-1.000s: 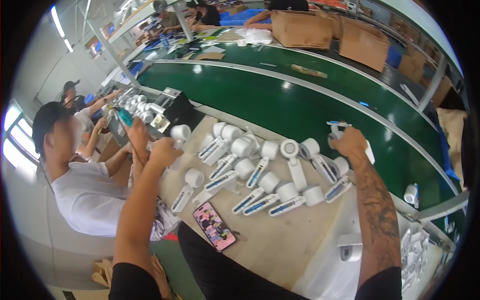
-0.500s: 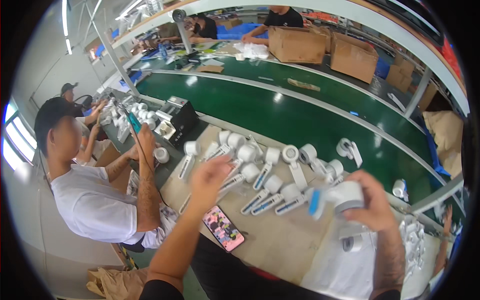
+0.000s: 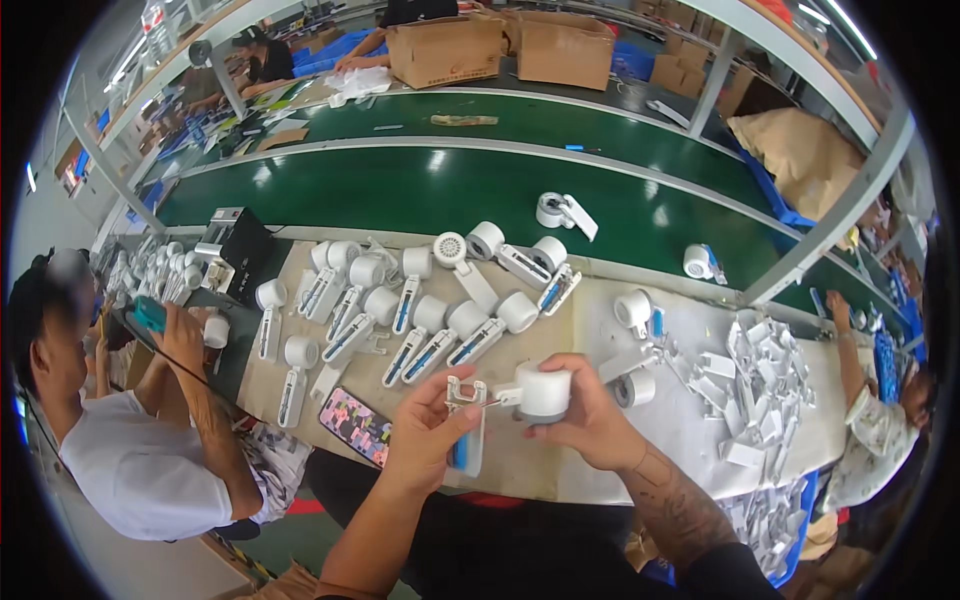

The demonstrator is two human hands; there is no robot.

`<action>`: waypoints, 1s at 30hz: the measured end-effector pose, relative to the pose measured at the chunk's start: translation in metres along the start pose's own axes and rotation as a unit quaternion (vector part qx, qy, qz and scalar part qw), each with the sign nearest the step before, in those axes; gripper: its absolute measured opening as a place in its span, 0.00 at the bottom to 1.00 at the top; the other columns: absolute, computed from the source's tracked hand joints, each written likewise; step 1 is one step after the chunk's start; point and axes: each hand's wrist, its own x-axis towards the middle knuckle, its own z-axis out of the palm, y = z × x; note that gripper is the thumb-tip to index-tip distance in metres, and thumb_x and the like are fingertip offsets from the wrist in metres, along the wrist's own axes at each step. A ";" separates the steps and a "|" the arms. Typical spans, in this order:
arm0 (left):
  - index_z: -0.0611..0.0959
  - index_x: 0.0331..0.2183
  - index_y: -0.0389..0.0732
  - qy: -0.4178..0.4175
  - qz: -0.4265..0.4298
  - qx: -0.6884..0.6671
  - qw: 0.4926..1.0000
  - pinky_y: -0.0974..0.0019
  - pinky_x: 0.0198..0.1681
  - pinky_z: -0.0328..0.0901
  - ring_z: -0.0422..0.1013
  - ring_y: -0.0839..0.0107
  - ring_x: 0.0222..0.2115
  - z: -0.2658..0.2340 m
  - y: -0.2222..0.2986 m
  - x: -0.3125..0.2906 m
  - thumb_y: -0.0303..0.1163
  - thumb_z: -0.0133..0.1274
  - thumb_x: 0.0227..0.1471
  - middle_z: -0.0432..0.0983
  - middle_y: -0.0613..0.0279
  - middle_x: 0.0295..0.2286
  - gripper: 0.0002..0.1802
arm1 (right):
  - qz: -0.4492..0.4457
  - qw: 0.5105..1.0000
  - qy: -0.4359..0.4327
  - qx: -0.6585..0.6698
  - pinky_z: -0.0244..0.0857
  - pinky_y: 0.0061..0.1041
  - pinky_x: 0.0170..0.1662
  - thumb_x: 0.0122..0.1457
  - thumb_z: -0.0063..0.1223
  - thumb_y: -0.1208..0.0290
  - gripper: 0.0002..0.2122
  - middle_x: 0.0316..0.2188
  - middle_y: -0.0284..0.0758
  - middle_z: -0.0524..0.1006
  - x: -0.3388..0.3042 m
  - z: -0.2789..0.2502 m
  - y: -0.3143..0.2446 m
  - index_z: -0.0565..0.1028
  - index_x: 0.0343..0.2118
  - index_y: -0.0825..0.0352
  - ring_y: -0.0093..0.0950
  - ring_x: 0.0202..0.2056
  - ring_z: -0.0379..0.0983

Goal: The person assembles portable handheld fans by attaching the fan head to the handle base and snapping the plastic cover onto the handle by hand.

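Note:
In front of me, over the bench, my right hand [image 3: 592, 412] is closed round the white drum-shaped head [image 3: 543, 391] of a small handheld fan. My left hand [image 3: 428, 428] pinches the fan's open white handle shell [image 3: 478, 424], which has a blue part inside. A thin link, perhaps wires, runs between head and handle; the fingers hide part of it. Beyond my hands lie several similar fans with open handles and blue parts, among them a fan [image 3: 488, 342] just past my left hand. One fan [image 3: 451, 248] shows its round grille.
A phone [image 3: 357, 425] lies left of my hands. At the right, white plastic shells [image 3: 745, 385] are piled on the bench, above a blue crate [image 3: 800, 530]. A green conveyor [image 3: 380, 195] runs behind. A co-worker [image 3: 130, 440] sits close at the left, another person [image 3: 880, 430] at the right.
My left hand, earlier raised with nothing visible in it, has come over to hold the fan's handle. My right hand keeps the fan head, now nearer the middle. The view has turned right.

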 end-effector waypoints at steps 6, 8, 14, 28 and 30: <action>0.76 0.51 0.35 -0.016 0.051 0.103 0.993 0.72 0.44 0.69 0.75 0.76 0.39 0.010 -0.013 -0.007 0.18 0.58 0.52 0.78 0.62 0.38 0.23 | 0.111 0.950 0.091 0.277 0.64 0.40 0.59 0.65 0.52 0.66 0.26 0.58 0.42 0.67 0.007 0.004 0.017 0.55 0.62 0.57 0.37 0.56 0.67; 0.75 0.51 0.33 0.018 0.009 0.030 0.999 0.67 0.42 0.72 0.77 0.69 0.39 0.013 -0.010 -0.005 0.20 0.56 0.53 0.79 0.56 0.38 0.22 | 0.012 0.978 0.124 0.169 0.66 0.35 0.57 0.60 0.58 0.70 0.31 0.55 0.45 0.69 0.013 0.006 -0.008 0.55 0.63 0.59 0.35 0.56 0.68; 0.76 0.49 0.32 -0.080 -0.059 0.022 0.995 0.67 0.47 0.69 0.75 0.71 0.42 0.008 -0.009 -0.006 0.20 0.55 0.54 0.80 0.56 0.40 0.19 | -0.135 0.988 -0.041 0.060 0.66 0.32 0.57 0.51 0.66 0.77 0.39 0.57 0.47 0.68 0.040 0.006 -0.055 0.54 0.64 0.62 0.33 0.57 0.68; 0.80 0.44 0.32 -0.054 -0.088 -0.082 0.991 0.63 0.38 0.72 0.78 0.64 0.34 0.016 0.002 0.003 0.32 0.50 0.60 0.80 0.50 0.36 0.15 | -0.107 0.987 -0.111 0.055 0.64 0.28 0.56 0.56 0.63 0.78 0.30 0.50 0.37 0.73 0.061 0.005 -0.063 0.62 0.60 0.67 0.25 0.52 0.70; 0.80 0.43 0.31 -0.060 -0.086 -0.057 0.993 0.64 0.37 0.72 0.78 0.64 0.34 0.019 0.007 0.003 0.32 0.50 0.60 0.81 0.50 0.36 0.15 | -0.104 0.987 -0.108 0.053 0.64 0.28 0.56 0.57 0.62 0.78 0.30 0.50 0.37 0.73 0.064 0.005 -0.065 0.61 0.61 0.67 0.26 0.52 0.70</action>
